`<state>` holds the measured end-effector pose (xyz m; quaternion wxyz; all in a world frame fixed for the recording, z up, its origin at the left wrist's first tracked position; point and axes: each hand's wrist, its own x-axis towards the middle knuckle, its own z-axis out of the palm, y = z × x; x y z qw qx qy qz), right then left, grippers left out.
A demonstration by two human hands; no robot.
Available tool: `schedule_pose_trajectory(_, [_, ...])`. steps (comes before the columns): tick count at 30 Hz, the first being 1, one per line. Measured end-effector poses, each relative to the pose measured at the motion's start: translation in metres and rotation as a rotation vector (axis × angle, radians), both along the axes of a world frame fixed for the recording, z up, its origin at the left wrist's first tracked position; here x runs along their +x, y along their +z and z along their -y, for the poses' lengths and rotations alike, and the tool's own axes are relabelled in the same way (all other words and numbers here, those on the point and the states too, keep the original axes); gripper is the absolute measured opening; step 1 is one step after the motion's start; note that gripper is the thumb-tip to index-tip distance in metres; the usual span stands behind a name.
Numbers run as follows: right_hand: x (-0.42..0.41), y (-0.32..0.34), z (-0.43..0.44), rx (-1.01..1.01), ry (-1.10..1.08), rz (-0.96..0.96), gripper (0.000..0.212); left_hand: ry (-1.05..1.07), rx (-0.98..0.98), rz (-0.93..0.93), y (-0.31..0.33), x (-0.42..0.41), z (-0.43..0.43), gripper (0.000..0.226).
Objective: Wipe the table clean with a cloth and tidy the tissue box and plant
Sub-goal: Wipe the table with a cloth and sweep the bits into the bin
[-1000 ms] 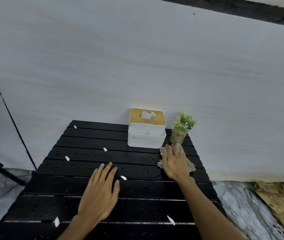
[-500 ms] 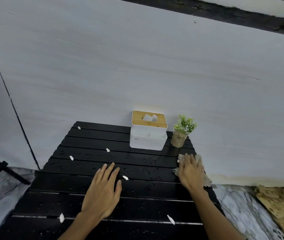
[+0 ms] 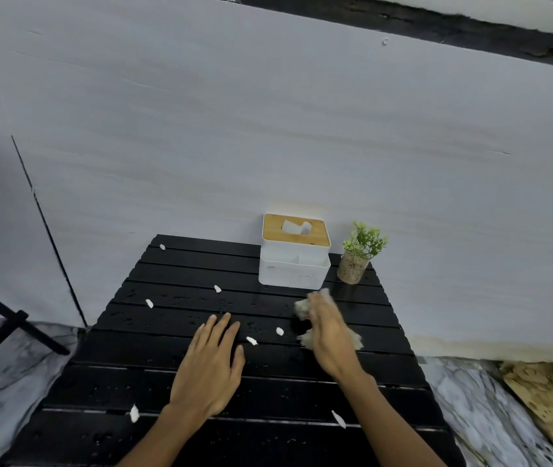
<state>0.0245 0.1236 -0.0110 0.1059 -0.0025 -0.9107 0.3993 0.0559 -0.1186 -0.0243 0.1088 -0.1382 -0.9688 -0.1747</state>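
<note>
Bench (image 3: 116, 382): black slats, wet spots, white scraps (image 3: 149, 303) scattered.
Left hand (image 3: 209, 365): fingers straight, flat on slats, holding nothing; likely bracing.
Right hand (image 3: 330, 338): blurred, seemingly flat over crumpled cloth (image 3: 302, 308), pressing it to wipe.
Tissue box (image 3: 293, 261), plant (image 3: 357, 254): far right of bench, side by side, apart; beyond cloth.

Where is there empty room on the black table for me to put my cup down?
Best spot: the back left slats of the table, between the corner scrap and the tissue box. Also the right edge, between the plant and the right hand. The middle is crowded: left hand, cloth, more scraps and water drops.
</note>
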Motion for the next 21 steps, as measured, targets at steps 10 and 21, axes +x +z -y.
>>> schedule_pose_trajectory(10, [-0.047,-0.02,0.022,0.471,-0.283,0.108,0.048,0.005,0.016,0.009,0.0,-0.001,-0.001,0.065])
schedule_pose_trajectory(21, [-0.021,-0.027,0.013,0.551,-0.127,-0.104,0.039,-0.027,0.027,-0.005,-0.002,-0.003,0.003,0.073])
